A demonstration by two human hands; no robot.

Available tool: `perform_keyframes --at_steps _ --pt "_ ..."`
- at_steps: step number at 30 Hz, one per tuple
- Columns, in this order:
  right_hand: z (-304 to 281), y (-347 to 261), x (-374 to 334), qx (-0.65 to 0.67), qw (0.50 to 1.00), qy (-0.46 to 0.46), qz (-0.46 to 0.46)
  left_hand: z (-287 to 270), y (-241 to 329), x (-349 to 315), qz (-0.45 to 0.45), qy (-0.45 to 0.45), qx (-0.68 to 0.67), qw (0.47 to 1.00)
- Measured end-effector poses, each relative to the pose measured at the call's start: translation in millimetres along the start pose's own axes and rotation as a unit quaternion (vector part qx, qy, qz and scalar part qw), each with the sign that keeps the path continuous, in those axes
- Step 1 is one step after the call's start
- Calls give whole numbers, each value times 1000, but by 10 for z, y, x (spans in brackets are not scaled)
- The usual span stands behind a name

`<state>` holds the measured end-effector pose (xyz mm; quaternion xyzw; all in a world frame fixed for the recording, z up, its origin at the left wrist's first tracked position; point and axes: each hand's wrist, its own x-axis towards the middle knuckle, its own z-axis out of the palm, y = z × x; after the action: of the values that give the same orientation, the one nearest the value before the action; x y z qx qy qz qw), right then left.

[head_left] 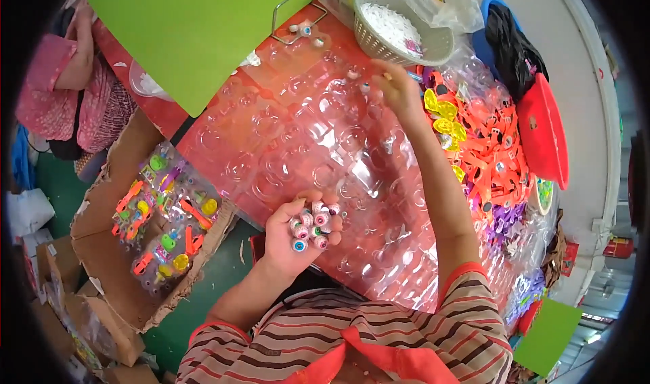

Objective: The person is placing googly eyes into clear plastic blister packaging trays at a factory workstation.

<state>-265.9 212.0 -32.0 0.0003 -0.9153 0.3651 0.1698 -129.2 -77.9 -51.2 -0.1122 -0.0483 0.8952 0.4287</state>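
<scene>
Toy eyeballs (321, 219): about eight, overlapping, exact count hidden, in the cupped left hand (283, 240); right hand (399, 89): over clear blister sheets (325, 140), grip cannot be told; basket (379, 44): one, beyond it; green board (176, 38): one, cut off above, covering part of the red table (157, 111)

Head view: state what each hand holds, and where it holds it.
The left hand cups a pile of eyeball-patterned balls from below, in its palm and curled fingers. Whether the right hand holds anything cannot be told.
</scene>
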Motion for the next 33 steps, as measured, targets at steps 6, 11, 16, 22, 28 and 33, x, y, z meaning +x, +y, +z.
perform_keyframes --at_steps 6,11,16,22,28,33 --pt "-349 -60 -126 558 760 119 310 30 -62 -52 -6 -11 14 1000" --pt "-374 21 -298 520 780 164 307 -41 -204 -73 -39 1 3 999" --pt "-205 74 -410 389 875 174 229 -34 -311 -76 -65 14 2 998" --pt "-177 54 -470 351 893 195 202 -17 -331 -103 -58 10 1 998" --pt "-254 31 -482 326 917 165 161 -48 -351 -107 -56 9 6 998" --pt "-224 -21 -372 257 940 149 167 -30 -427 -66 -72 23 28 997"
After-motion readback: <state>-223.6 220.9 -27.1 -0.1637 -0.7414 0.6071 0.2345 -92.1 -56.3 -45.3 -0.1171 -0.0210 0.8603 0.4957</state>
